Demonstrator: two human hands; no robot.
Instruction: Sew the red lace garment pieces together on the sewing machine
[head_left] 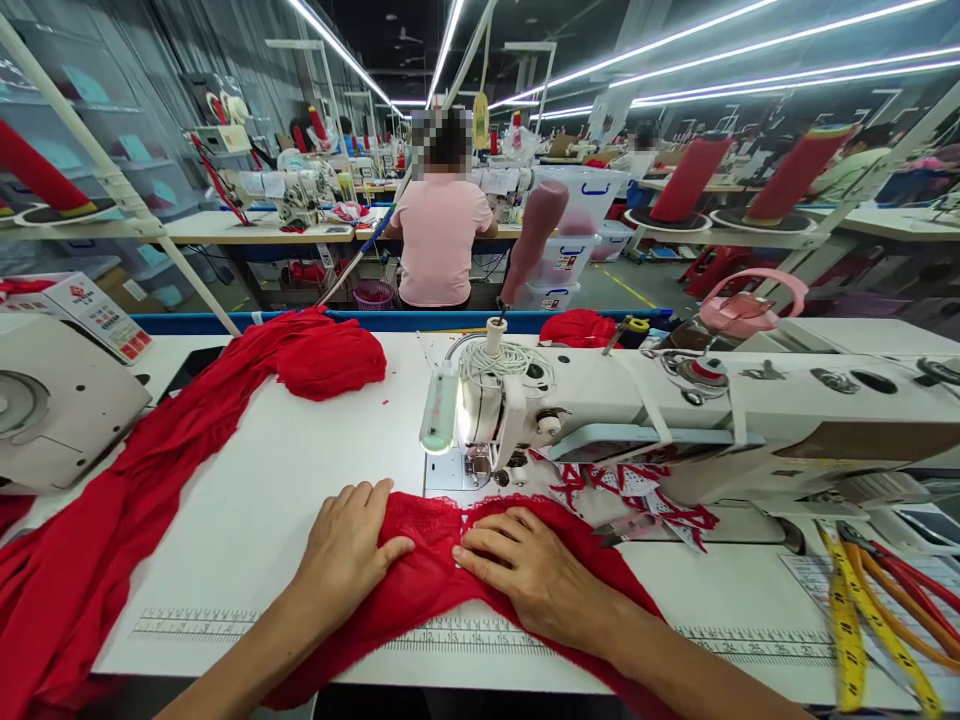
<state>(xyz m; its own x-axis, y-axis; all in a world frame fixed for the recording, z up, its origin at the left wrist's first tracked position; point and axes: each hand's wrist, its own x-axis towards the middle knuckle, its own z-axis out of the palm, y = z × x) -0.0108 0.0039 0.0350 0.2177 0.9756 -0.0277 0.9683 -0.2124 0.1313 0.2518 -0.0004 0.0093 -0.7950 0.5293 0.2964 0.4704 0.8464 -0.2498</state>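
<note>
A red lace-edged garment (pixel 420 580), shaped like a bra, lies spread on the white table just in front of the sewing machine (pixel 592 395). A small white strip shows at its middle seam. My left hand (pixel 349 550) rests on its left part, thumb apart and fingers stretched forward past the edge onto the table. Flat over the part right of the seam lies my right hand (pixel 525 565), fingertips at the white strip. The needle and presser foot (pixel 478 465) stand just beyond the lace edge, apart from both hands. The garment's lower ends hang past the table's front edge.
A long heap of red fabric (pixel 187 450) runs down the left. Thread snips (pixel 626 528) and red-and-white trim pieces (pixel 637 490) lie under the machine arm. At right are a yellow tape measure (pixel 847 630) and scissors (pixel 911 590). A person (pixel 436 230) sits ahead.
</note>
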